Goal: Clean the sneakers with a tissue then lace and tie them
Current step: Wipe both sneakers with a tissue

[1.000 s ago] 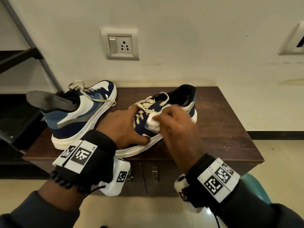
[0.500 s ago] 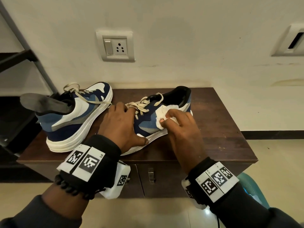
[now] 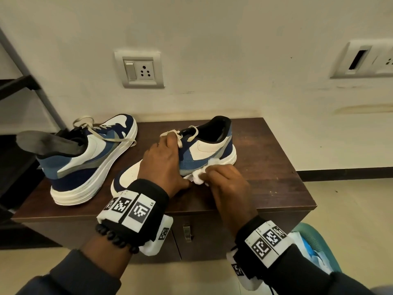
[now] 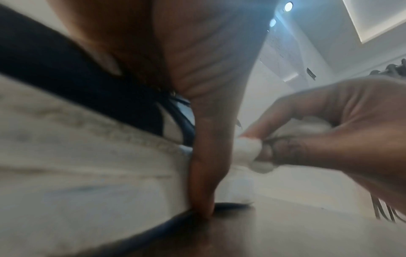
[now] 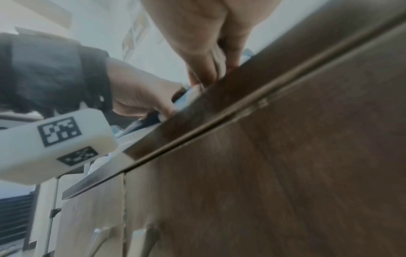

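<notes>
We look down from the head camera at a dark wooden table (image 3: 265,158) set against a cream wall. Two blue, white and navy sneakers sit on it.

The near sneaker (image 3: 208,149) lies across the middle of the table, toe toward us and heel toward the wall. Our left hand (image 3: 163,165) rests over its front part, fingers curled over the top among the loose cream laces (image 3: 182,135), thumb down along the sole at the table surface. This grip wraps the shoe and steadies it.

Our right hand (image 3: 225,182) is just to the right of the left, its fingers and thumb bunched tightly around a crumpled white tissue (image 3: 200,177). The tissue touches the lower side of the near sneaker, at the white sole edge. The left wrist view, though blurred, shows the same pinch on the tissue (image 4: 248,149).

The second sneaker (image 3: 91,158) stands upright at the table's left end, well apart from our hands, with a dark grey insole (image 3: 49,143) sticking out of its opening and its lace hanging loose.
</notes>
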The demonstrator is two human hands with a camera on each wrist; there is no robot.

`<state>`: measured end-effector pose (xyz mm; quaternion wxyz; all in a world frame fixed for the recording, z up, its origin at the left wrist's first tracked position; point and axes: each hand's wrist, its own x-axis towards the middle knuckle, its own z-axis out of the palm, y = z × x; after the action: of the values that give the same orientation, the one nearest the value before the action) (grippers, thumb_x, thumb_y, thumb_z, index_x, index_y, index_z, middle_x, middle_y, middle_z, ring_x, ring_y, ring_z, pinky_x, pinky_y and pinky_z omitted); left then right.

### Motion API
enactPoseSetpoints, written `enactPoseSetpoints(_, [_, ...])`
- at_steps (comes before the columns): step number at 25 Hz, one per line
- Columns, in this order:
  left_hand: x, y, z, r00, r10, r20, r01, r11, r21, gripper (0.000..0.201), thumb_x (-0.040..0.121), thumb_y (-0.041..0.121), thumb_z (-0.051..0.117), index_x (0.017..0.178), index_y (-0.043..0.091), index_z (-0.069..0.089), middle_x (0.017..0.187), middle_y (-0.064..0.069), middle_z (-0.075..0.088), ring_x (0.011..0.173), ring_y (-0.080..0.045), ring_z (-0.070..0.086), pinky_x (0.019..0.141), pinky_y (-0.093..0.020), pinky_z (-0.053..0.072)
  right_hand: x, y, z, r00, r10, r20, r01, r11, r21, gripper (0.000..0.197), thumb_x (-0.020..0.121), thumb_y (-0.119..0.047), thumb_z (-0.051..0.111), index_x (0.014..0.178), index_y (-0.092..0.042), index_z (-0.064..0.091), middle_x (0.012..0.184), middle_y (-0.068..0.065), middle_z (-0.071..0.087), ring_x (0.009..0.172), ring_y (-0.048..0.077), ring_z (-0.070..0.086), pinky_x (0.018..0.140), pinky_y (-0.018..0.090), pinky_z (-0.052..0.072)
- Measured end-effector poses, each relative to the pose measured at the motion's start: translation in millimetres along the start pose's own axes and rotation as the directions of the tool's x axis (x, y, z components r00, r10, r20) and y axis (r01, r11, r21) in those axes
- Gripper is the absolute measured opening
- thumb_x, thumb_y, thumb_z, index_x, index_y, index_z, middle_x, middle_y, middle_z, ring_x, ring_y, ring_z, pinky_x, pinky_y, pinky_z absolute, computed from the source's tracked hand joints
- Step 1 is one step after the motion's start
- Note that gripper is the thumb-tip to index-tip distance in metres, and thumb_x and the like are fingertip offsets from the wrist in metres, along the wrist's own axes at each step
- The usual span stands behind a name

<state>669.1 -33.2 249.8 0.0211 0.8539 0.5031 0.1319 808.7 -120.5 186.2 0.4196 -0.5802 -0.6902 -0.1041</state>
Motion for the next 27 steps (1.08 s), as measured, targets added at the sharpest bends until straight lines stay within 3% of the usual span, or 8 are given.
enactPoseSetpoints(2, [0.4,-5.4,-5.3,1.000,0.005,0.031,-0.003,0.999,-0.046,0.106,0.052,0.045,0.088,0.133,0.013,0.028,0.126,-0.007,0.052,0.110,-0.026,0.055,0.089,-0.034,0.044,4.5,-2.0,-1.6,0.999,-0.037,-0.032,0.037,0.999,-0.003,0.015,0.083,-0.013,0.064,0.097,-0.008,0.069,0.100,0.007,0.064,0.093,0.017,0.057,0.078,0.022,0.048])
enactPoseSetpoints(5, [1.2,-8.4,-9.4,0.999,0.028,0.035,-0.027,0.999,-0.038,0.096,0.051,0.046,0.089,0.123,0.016,0.032,0.121,-0.005,0.056,0.103,-0.024,0.059,0.079,-0.029,0.044,0.9,-6.0,12.3,0.988,-0.043,0.152,0.063,0.989,-0.132,0.018,0.071,-0.005,0.078,0.085,-0.010,0.068,0.089,0.005,0.060,0.081,0.019,0.057,0.059,0.025,0.051])
enactPoseSetpoints(7, [-0.1,-10.2,-10.0,0.999,0.032,0.038,-0.031,0.999,-0.031,0.093,0.051,0.047,0.088,0.120,0.018,0.032,0.120,-0.004,0.056,0.102,-0.023,0.059,0.077,-0.027,0.043,3.5,-6.0,10.8,0.981,-0.019,0.193,0.047,0.989,-0.142,0.021,0.066,-0.002,0.081,0.081,-0.011,0.069,0.084,0.004,0.061,0.077,0.019,0.058,0.055,0.026,0.050])
enactPoseSetpoints(12, [-1.2,-16.6,-13.3,0.996,0.043,0.078,-0.040,0.998,-0.041,0.100,0.053,0.044,0.089,0.128,0.019,0.027,0.122,-0.004,0.056,0.106,-0.024,0.057,0.080,-0.027,0.042,21.3,-8.1,-18.2,0.988,-0.120,-0.094,0.118,0.992,-0.034,0.011,0.083,-0.011,0.065,0.092,-0.005,0.069,0.098,0.009,0.064,0.091,0.018,0.057,0.075,0.024,0.049])
enactPoseSetpoints(17, [-5.4,-16.3,-14.0,0.996,0.041,0.078,-0.037,0.998,-0.052,0.098,0.053,0.042,0.089,0.126,0.017,0.029,0.122,-0.004,0.056,0.107,-0.026,0.056,0.081,-0.029,0.041,-7.5,1.8,3.9,0.982,-0.063,0.177,0.084,0.990,-0.116,0.023,0.071,-0.006,0.078,0.092,-0.009,0.070,0.094,0.006,0.063,0.085,0.021,0.060,0.062,0.033,0.056])
enactPoseSetpoints(20, [-3.9,-16.8,-13.2,0.996,0.041,0.079,-0.037,0.998,-0.055,0.097,0.054,0.042,0.088,0.127,0.017,0.029,0.122,-0.004,0.056,0.106,-0.025,0.056,0.078,-0.027,0.039,6.4,-1.9,-6.6,0.999,-0.042,-0.029,0.042,0.999,-0.019,0.017,0.081,-0.008,0.068,0.098,-0.007,0.068,0.097,0.009,0.063,0.090,0.019,0.058,0.073,0.029,0.052])
enactPoseSetpoints(22, [-4.5,-16.6,-13.1,0.996,0.040,0.076,-0.036,0.998,-0.052,0.099,0.054,0.042,0.088,0.129,0.017,0.028,0.122,-0.004,0.056,0.106,-0.024,0.057,0.079,-0.026,0.040,17.7,-5.3,-8.3,0.993,-0.049,-0.110,0.043,0.997,-0.063,0.020,0.085,-0.010,0.060,0.104,-0.007,0.065,0.099,0.010,0.062,0.092,0.020,0.056,0.074,0.025,0.049])
enactPoseSetpoints(27, [-5.2,-16.9,-14.1,0.997,0.036,0.071,-0.031,0.997,-0.064,0.097,0.054,0.042,0.088,0.127,0.017,0.030,0.123,-0.003,0.056,0.106,-0.025,0.056,0.079,-0.029,0.040,10.8,10.5,1.4,0.998,-0.055,0.043,0.060,0.988,-0.143,0.023,0.079,-0.009,0.068,0.101,-0.005,0.068,0.098,0.012,0.065,0.089,0.024,0.061,0.071,0.029,0.053])
